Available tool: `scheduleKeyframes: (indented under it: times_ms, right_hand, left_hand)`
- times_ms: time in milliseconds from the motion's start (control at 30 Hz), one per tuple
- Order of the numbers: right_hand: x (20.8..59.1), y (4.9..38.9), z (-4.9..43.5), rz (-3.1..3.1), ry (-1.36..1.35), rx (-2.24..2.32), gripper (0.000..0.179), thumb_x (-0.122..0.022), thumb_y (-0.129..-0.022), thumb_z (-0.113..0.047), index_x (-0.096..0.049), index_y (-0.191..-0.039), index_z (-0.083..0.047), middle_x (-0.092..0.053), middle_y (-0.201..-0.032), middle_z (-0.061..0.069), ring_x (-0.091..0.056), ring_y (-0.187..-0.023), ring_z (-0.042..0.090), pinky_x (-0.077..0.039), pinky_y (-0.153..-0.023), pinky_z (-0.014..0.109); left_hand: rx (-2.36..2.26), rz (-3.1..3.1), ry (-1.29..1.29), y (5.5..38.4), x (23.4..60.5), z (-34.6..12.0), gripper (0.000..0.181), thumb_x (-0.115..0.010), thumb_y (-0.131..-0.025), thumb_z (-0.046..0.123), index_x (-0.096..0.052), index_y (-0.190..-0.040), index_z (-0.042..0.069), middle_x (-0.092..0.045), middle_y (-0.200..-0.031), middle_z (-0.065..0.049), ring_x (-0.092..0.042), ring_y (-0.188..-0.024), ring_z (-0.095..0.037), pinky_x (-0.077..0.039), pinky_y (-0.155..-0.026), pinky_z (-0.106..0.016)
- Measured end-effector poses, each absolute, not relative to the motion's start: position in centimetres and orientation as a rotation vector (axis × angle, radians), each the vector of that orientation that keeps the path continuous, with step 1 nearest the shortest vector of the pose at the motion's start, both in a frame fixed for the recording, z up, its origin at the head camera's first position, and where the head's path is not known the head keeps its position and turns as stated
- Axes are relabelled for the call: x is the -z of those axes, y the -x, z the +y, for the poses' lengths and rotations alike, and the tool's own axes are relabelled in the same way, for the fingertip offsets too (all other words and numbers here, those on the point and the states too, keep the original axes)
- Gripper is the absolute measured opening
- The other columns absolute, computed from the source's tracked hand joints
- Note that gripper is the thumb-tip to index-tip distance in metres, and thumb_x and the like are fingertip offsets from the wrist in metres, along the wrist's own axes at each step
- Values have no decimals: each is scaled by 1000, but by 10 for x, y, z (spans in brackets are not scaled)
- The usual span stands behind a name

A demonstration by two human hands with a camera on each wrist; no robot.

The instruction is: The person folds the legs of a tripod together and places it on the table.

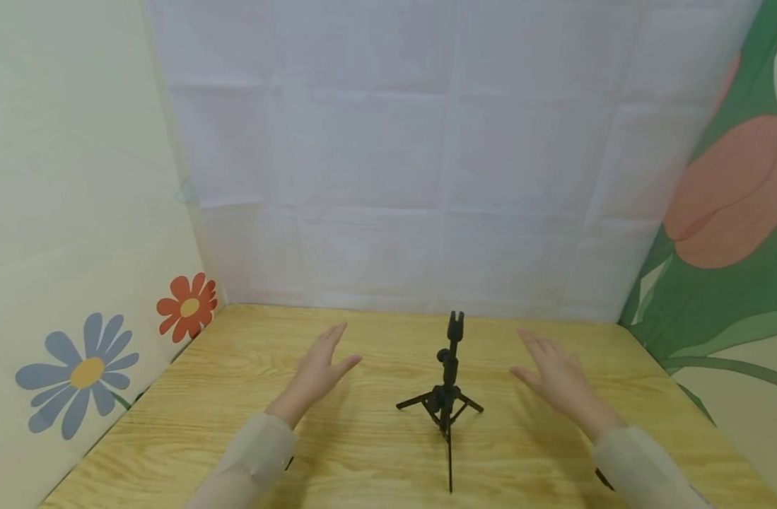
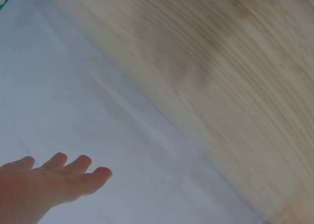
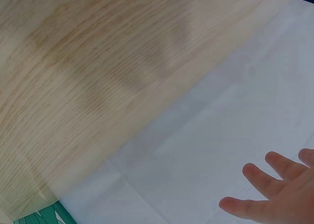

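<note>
Black tripod (image 1: 447,397) stands on the worktop (image 1: 375,456) between the left grip (image 1: 316,369) and the right grip (image 1: 556,376), both spread and holding nothing, and appears light, rigid and best held round its central column (image 1: 450,371).

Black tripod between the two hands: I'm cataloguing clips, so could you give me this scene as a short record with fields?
Main object: black tripod, upright, legs spread
Surface: wood-grain table
Left hand: holding nothing, fingers extended, left of the tripod and apart from it
Right hand: holding nothing, fingers extended, right of the tripod and apart from it
Backdrop: creased white sheet
Left side: blue flower and red flower
Right side: pink tulip with green leaves
</note>
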State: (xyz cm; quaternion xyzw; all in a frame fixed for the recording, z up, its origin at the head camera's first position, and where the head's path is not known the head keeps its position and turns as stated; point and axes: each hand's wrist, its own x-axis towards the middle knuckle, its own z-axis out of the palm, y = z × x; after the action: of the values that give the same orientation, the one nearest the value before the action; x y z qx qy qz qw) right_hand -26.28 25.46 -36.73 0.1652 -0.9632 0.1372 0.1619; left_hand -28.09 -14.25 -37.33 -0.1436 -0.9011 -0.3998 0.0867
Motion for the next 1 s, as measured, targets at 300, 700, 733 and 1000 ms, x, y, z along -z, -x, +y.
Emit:
scheduleKeyframes:
  times_ms: [300,700,733,1000]
  right_hand:
    - [368,256,249,-2652,-554,-557,64,-65,-95,-21,-35,-144,8,-42,-141,31,-41,-127,50,-31,-103,63]
    - [371,249,247,-2654,-549,-626,63,-62,-97,-25,-36,-144,7,-42,-142,29,-42,-127,49,-33,-102,62]
    - [371,249,247,-2656,-546,-633,63,-62,-97,-26,-36,-144,7,-42,-142,30,-42,-127,49,-33,-102,62]
    - [372,243,245,-2637,-532,-731,59,-62,-97,-21,-38,-143,6,-48,-136,31,-49,-119,49,-40,-95,63]
  left_hand:
    - [1636,-2554,392,275,368,-120,69,-60,-98,28,-25,-153,4,-32,-151,-24,-36,-133,-46,-37,-100,-61]
    - [1743,-2511,443,263,362,-105,63,-60,-98,24,-31,-151,4,-39,-147,-24,-48,-124,-41,-45,-94,-57]
    - [1740,-2510,448,262,362,-104,63,-60,-98,23,-31,-151,4,-40,-146,-24,-49,-124,-41,-45,-94,-56]
    - [1759,-2477,539,256,357,-93,57,-60,-99,21,-37,-148,2,-47,-141,-22,-56,-115,-36,-49,-90,-51]
